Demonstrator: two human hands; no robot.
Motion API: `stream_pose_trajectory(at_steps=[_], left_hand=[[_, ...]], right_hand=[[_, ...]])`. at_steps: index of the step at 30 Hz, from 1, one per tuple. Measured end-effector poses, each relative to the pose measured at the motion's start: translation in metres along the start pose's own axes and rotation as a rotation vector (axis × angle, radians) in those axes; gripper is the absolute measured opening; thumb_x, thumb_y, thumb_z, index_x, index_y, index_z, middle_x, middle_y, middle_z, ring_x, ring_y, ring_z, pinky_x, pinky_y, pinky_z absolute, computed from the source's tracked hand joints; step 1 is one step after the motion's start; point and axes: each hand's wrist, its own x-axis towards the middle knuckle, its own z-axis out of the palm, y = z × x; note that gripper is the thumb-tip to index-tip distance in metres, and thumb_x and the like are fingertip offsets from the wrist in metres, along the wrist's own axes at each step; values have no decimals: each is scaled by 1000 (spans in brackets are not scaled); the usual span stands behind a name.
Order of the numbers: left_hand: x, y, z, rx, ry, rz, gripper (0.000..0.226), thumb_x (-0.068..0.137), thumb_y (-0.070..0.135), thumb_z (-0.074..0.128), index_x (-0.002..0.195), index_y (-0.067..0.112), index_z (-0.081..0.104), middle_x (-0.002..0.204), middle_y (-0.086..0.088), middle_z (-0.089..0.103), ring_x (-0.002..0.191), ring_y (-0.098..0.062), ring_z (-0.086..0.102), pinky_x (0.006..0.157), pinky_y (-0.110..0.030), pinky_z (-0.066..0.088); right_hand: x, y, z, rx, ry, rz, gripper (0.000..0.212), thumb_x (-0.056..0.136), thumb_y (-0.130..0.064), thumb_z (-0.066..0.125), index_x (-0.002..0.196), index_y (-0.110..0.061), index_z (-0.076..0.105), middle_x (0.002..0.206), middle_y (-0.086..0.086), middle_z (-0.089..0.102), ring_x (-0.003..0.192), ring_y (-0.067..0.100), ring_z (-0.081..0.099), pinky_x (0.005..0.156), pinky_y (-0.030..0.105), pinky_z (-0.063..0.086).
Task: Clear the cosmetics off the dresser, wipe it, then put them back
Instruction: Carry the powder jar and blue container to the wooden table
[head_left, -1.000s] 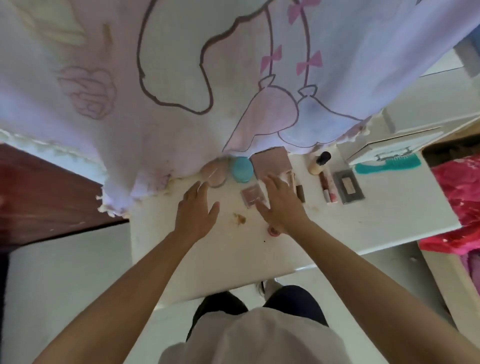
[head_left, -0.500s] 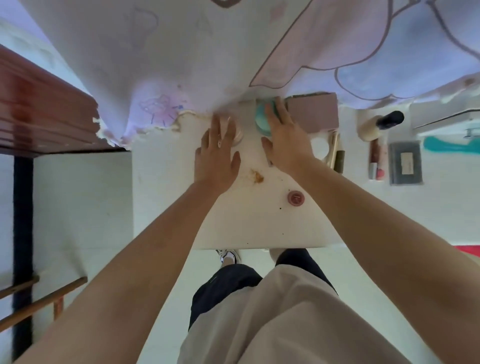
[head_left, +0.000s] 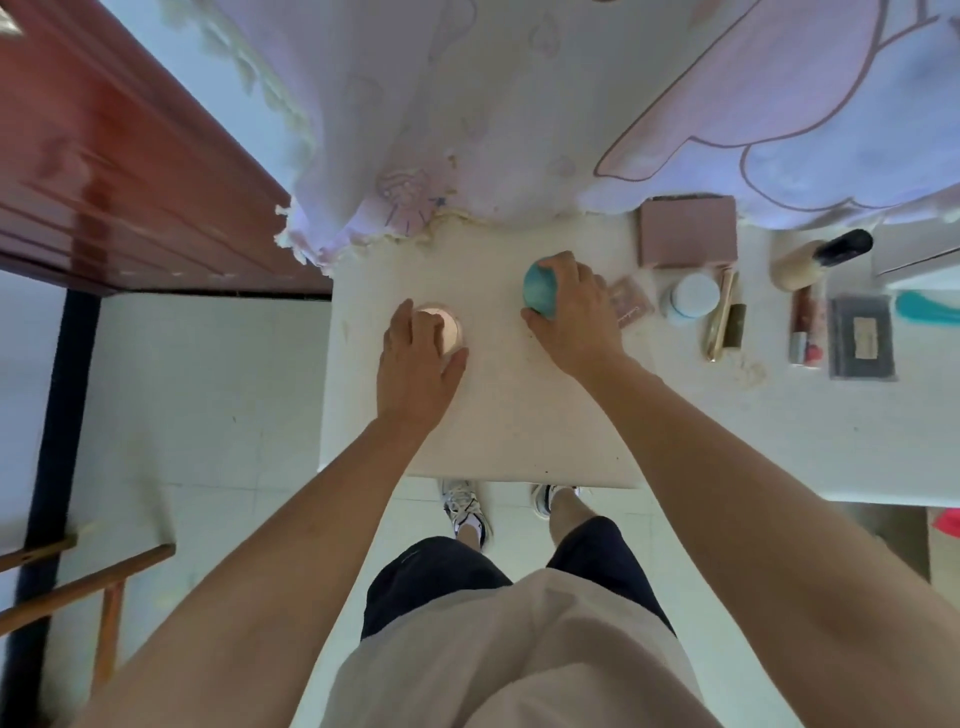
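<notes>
Teal compact (head_left: 537, 288), pink compact (head_left: 448, 326): clearing stage.
Grip: right hand (head_left: 571, 322) curled round teal, left hand (head_left: 415, 369) round pink; lift straight off worktop (head_left: 519, 415), level.

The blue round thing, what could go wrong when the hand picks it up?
The right hand grips the teal round case close beside the small pink palette; lifting might nudge that palette. The left hand holds the pink round case near the left edge of the dresser; a slip could drop it on the floor.

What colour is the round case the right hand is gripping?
Teal, slightly mottled. The round case shows best in the head view, under the right hand.
</notes>
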Motion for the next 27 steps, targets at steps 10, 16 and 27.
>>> stream_pose_trajectory(at_steps=[10,16,27], left_hand=[[-24,27,-55,-351,124,-269,74,65,39,83,129,27,47,115,8,57,106,-18,57,92,-38,50],[-61,51,-115,-357,330,-240,74,70,27,84,135,26,49,115,19,51,99,4,54,86,-13,41],[-193,35,-172,-328,694,-593,72,70,35,83,130,37,44,113,14,52,94,-12,56,76,-21,45]], right_hand=[[-47,-12,-49,223,-11,151,78,72,-41,82,140,-27,46,126,-4,59,114,18,54,90,27,42],[-59,-48,-85,321,-1,-69,71,73,-32,84,135,-27,49,123,-7,52,105,10,50,85,18,35],[-100,-155,-59,372,-275,-645,68,67,-30,86,127,-31,53,117,-12,54,99,-4,48,83,0,33]])
